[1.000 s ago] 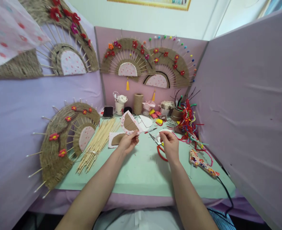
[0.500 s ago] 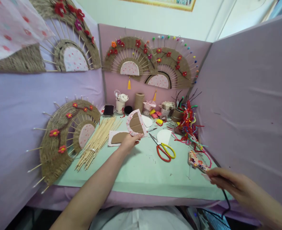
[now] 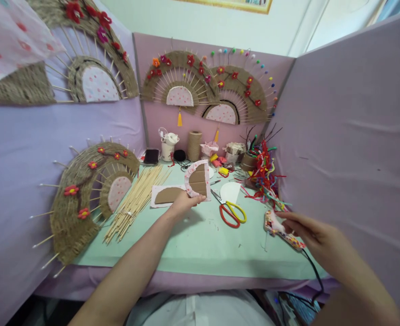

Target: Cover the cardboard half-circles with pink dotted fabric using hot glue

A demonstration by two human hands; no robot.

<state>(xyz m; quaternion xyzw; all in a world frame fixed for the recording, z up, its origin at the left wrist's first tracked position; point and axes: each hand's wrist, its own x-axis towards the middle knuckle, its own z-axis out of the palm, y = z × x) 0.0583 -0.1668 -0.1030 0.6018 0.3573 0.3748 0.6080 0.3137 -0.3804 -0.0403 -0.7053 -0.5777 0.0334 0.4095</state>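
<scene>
two cardboard half-circles [image 3: 199, 179], one in left hand [image 3: 185, 204]

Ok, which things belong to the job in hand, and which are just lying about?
In use, it seems: fabric-edged cardboard in the left hand; pale scrap in the right hand; glue gun nearby.
Probably lying about: bundled sticks; twine spool; pipe cleaners.

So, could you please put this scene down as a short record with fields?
Left hand: holds a cardboard half-round edged with dotted fabric
Right hand: over the patterned glue gun, a pale scrap at its fingertips
Table left: bundle of thin sticks
Table middle: scissors with red and yellow handles, by a white cut piece
Back panel: two twine fans with flowers
</scene>
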